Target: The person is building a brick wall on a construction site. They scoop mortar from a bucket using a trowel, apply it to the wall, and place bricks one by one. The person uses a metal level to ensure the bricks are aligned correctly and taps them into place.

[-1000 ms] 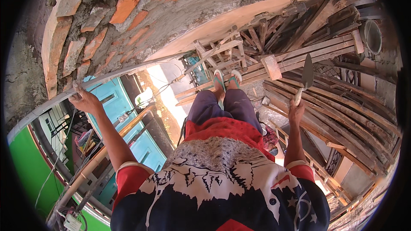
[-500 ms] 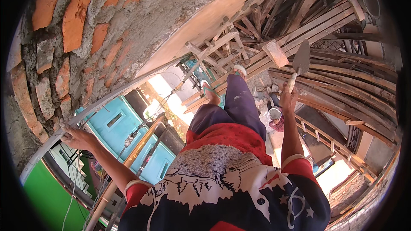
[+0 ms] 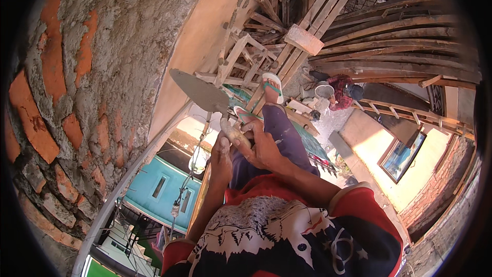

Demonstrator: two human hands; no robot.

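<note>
A pointing trowel (image 3: 201,91) with a grey, mortar-smeared blade and a pale handle is in front of my body, its blade aimed up and left toward the wall. My right hand (image 3: 262,147) is closed around the handle from the right. On the handle's left side, my left hand (image 3: 221,156) is closed against it, its fingers partly hidden. Left of both hands rises a brick wall (image 3: 118,72), with orange bricks showing through rough grey mortar.
Planks (image 3: 328,15) run away below my sandalled feet, and a loose brick (image 3: 304,40) rests on them. More timber (image 3: 389,46) is stacked at far right. Far below, a person (image 3: 342,92) is beside a bucket (image 3: 324,91). A cable (image 3: 179,195) hangs at lower left.
My right hand has brought the trowel from the right to the middle, turning its blade leftward. My left hand has left the wall's edge and met the handle. The view has turned.
</note>
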